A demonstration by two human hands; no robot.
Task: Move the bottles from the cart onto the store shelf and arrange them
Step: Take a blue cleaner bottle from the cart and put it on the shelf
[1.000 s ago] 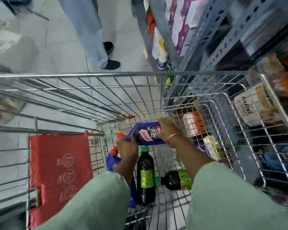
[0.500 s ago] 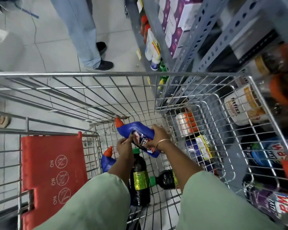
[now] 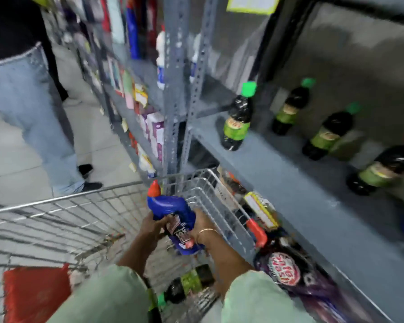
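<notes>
- A red plastic flap hangs at the near left end of the wire cart, whose thin metal grid is blurred.
- The left hand wraps its fingers around the neck of a blue plastic bottle with a red angled cap, held above the cart.
- The right hand, with a thin bangle at the wrist, closes on the bottle's labelled body.
- A dark bottle with a green label lies on its side on the cart floor.
- On the grey metal shelf, four dark round-bodied bottles with green caps stand upright, spaced apart.
</notes>
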